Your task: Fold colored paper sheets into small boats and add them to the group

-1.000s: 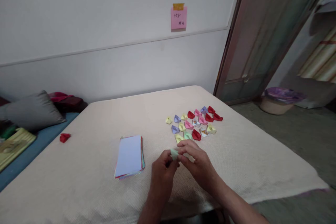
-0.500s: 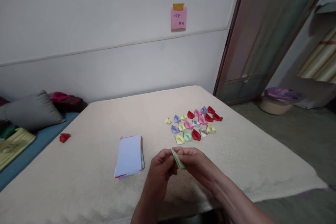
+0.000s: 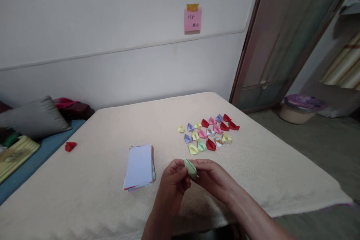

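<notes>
A small piece of folded green paper [image 3: 190,168] is held up over the front of the table, between my two hands. My left hand [image 3: 174,178] pinches its left side with thumb and fingers. From the right, my right hand [image 3: 209,172] grips the other side, its fingertips partly hidden behind the paper. Just beyond the hands lie several small folded paper boats [image 3: 202,134] in rows, in red, pink, yellow, purple, green and patterned white. To the left of my hands rests a stack of coloured paper sheets [image 3: 140,167], a pale lilac one on top.
A cream cloth [image 3: 112,131] covers the table. A crumpled-looking red paper piece [image 3: 70,146] lies near its left edge. Left of the table are a grey cushion [image 3: 42,118] and a yellow mat [image 3: 18,157]. A lined bin [image 3: 298,114] stands on the floor at right.
The green paper has turned and spread, so its broader rounded face now shows instead of a thin edge. Both hands keep hold of it in nearly the same place.
</notes>
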A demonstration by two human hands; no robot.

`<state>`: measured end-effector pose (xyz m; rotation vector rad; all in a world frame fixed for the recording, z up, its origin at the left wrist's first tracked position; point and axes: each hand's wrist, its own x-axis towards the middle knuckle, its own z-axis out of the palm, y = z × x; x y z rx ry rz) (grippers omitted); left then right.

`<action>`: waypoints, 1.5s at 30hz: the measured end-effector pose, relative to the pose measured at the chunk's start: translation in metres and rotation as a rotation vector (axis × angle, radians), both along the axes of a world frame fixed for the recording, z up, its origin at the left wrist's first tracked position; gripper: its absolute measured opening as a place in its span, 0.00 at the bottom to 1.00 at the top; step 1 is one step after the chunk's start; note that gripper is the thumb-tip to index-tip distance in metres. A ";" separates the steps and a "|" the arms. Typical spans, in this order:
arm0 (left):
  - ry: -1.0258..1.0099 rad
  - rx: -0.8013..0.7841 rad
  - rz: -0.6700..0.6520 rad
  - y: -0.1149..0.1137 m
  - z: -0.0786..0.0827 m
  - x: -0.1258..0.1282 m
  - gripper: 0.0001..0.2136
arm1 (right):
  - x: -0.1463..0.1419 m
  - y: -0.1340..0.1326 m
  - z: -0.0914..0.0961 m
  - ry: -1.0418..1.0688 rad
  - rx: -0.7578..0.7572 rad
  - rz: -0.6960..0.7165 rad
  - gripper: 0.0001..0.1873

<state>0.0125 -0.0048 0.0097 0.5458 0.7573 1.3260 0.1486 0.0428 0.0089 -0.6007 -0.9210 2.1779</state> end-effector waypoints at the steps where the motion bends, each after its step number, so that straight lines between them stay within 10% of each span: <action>1: -0.009 -0.007 0.019 0.000 -0.001 -0.001 0.06 | 0.000 0.001 -0.002 -0.010 -0.035 -0.037 0.06; 9: -0.029 -0.048 0.069 0.002 -0.005 -0.003 0.09 | 0.004 0.004 -0.004 -0.021 -0.212 -0.148 0.02; 24: 0.120 -0.091 -0.117 0.000 -0.002 0.000 0.04 | 0.007 0.002 0.004 -0.190 0.015 -0.085 0.05; 45: -0.212 -0.258 0.019 0.003 -0.002 -0.004 0.02 | 0.005 -0.001 0.005 -0.115 0.072 -0.072 0.09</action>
